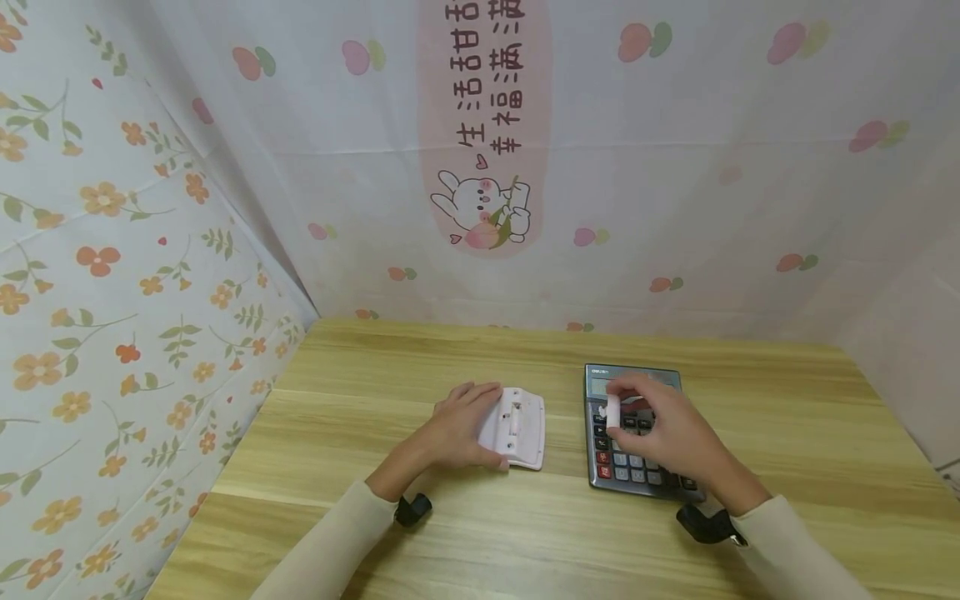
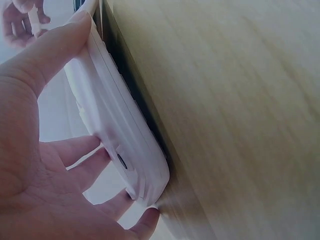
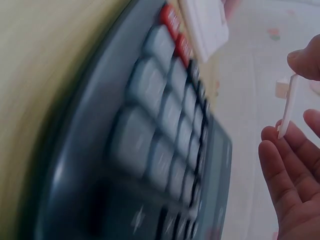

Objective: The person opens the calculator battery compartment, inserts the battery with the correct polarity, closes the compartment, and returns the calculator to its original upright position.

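My left hand (image 1: 467,427) grips a white plastic device (image 1: 531,429) that lies on the table with its underside up. In the head view the thumb is at its near edge and the fingers at the far edge. A narrow uncovered compartment (image 1: 516,419) runs along the device's back; what lies inside is too small to tell. Over the calculator, my right hand (image 1: 667,425) pinches a small white cover (image 1: 613,412) between thumb and fingertips. The right wrist view shows this cover (image 3: 288,107) as a thin strip with a small block on one side.
Below my right hand a dark grey desk calculator (image 1: 637,487) rests on the wooden table (image 1: 352,367), its keys facing up. A printed white cloth (image 1: 720,208) hangs behind the table, and a flowered cloth (image 1: 135,317) hangs on the left.
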The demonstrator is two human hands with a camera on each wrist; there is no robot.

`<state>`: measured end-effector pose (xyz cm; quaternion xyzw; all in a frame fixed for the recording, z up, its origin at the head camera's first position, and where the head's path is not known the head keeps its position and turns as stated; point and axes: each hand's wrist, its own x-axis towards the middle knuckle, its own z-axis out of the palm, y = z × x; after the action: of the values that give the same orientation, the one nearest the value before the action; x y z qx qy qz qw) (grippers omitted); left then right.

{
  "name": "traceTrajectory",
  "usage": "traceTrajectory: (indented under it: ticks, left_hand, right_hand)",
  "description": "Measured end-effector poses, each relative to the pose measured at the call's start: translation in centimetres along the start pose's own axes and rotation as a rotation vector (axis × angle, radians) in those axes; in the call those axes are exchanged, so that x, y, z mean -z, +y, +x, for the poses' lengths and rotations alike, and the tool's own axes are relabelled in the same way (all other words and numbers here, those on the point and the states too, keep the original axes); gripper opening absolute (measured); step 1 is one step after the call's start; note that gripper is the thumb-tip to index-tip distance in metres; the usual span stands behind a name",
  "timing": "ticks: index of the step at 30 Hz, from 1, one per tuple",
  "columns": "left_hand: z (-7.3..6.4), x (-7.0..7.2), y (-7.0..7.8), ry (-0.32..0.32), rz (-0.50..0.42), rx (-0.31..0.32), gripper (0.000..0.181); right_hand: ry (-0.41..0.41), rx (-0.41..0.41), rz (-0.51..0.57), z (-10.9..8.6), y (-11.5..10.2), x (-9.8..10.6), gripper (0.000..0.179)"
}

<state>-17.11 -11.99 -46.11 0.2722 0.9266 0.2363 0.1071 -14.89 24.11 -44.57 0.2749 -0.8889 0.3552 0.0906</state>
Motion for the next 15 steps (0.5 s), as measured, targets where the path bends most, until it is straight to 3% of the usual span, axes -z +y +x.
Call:
traceTrajectory:
  ticks: [8,15]
  left_hand:
    - [0.0,0.1,0.0,0.003,-0.012,-0.007,0.113]
    - [0.0,0.0,0.0,0.007,-0.008,-0.006,0.114]
  right_hand:
    - [0.032,-0.061,-0.092,-2.5,1.7,2.3,0.056]
    - [0.06,-0.105,-0.103,-4.8,3.4,4.1,0.057]
